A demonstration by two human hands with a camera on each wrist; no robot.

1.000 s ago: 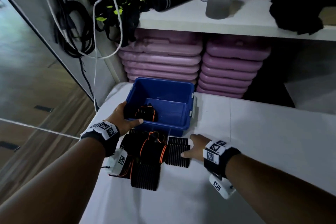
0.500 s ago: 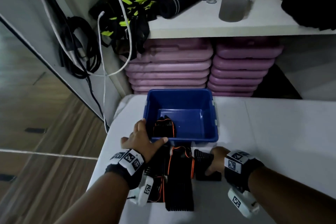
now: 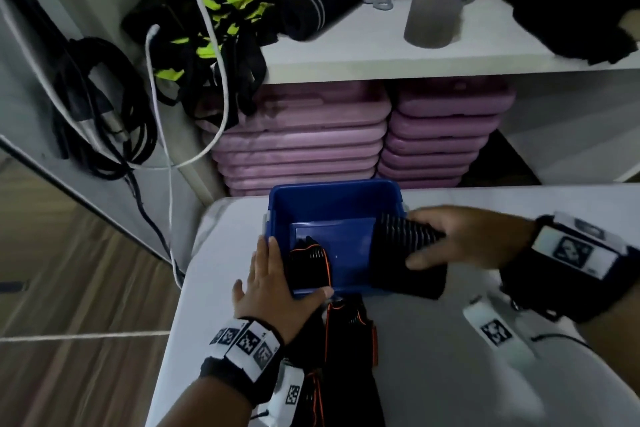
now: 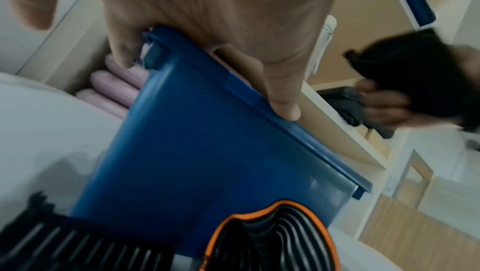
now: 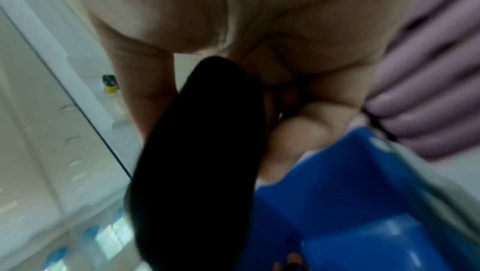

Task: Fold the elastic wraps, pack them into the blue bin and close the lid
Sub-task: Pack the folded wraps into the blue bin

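The blue bin point(image 3: 332, 204) stands open on the white table point(image 3: 450, 367), with no lid in view. One black wrap with orange trim point(image 3: 310, 265) lies inside at the near left. My left hand point(image 3: 273, 281) rests flat on the bin's near-left corner, thumb along the front rim point(image 4: 283, 107). My right hand point(image 3: 460, 239) grips a folded black ribbed wrap point(image 3: 405, 253) over the bin's right side; the same wrap point(image 5: 197, 162) hangs above the bin point(image 5: 350, 193) in the right wrist view. More black and orange wraps point(image 3: 346, 357) lie in front of the bin point(image 4: 207, 142).
Stacks of pink mats point(image 3: 301, 149) fill the space under a white shelf point(image 3: 381, 55) just behind the bin. A grey cylinder point(image 3: 436, 0) and dark clothes sit on the shelf. Cables point(image 3: 104, 107) hang at the left. The table's left edge drops to a wooden floor point(image 3: 69, 288).
My right hand has taken the folded wrap off the table and carried it up over the bin's right side. My left hand stays at the bin's near-left corner, fingers now flatter.
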